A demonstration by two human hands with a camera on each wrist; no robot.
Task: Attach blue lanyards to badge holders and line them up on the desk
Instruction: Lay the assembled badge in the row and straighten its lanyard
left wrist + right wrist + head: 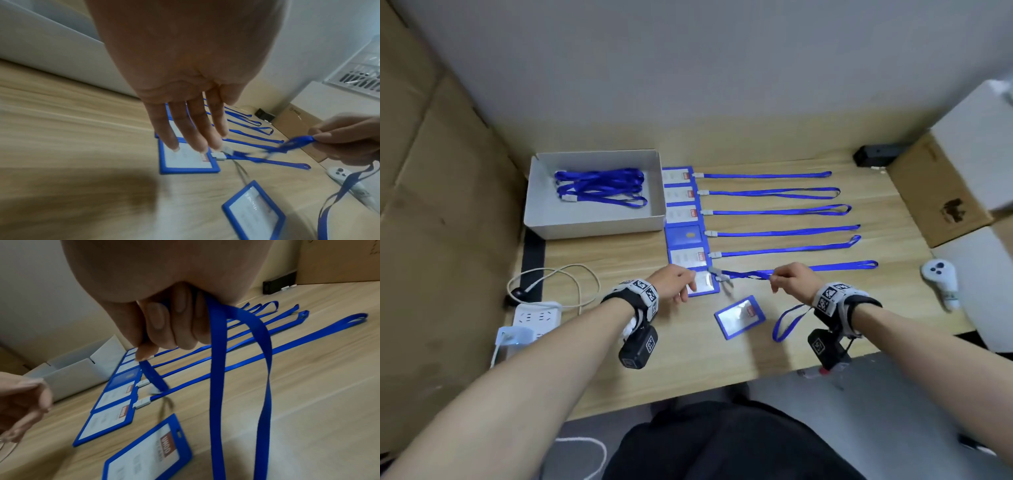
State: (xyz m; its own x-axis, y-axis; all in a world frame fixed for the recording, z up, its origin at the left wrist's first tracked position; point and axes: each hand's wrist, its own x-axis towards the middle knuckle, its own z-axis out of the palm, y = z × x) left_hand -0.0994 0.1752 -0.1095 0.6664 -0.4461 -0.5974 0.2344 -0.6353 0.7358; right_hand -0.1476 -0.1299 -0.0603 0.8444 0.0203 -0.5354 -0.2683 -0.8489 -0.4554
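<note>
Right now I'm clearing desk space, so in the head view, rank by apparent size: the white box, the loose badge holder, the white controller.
1. white box, clearly largest.
2. loose badge holder.
3. white controller, looking close to the holder; this wide-angle view distorts edges, so that order is unsure.

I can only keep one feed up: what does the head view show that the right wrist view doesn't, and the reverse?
Only the head view: spare lanyards in the white box, the power strip and the white controller.

Only the right wrist view: the right hand with its fingers curled round the held lanyard, and the loose badge holder with its empty slot.

Both: the row of six finished badges, their straps running right, the left hand and the black device.
</note>
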